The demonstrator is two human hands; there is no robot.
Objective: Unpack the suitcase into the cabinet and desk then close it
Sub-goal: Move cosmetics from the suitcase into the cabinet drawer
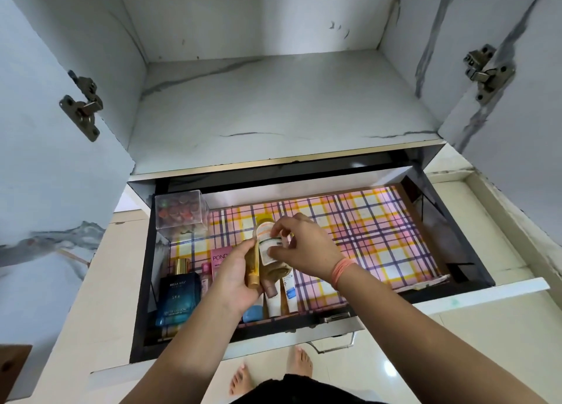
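I am over an open cabinet drawer [450, 208] lined with pink and yellow plaid paper. My left hand [235, 277] grips a golden tube [253, 266] together with other small toiletry tubes. My right hand [304, 248], with an orange thread on its wrist, pinches a white-labelled tube [267, 245] held against the golden one. In the drawer's left part lie a blue perfume box [178, 297], a pink Pond's box [219, 259], a clear box of small round items [182, 213] and white tubes [289, 294]. The suitcase is out of view.
Above the drawer is a marble-patterned cabinet shelf [273, 105] with both doors [45, 160] swung open. The drawer's right half shows only the plaid liner. My bare feet [299, 364] stand on the pale tiled floor below the drawer front.
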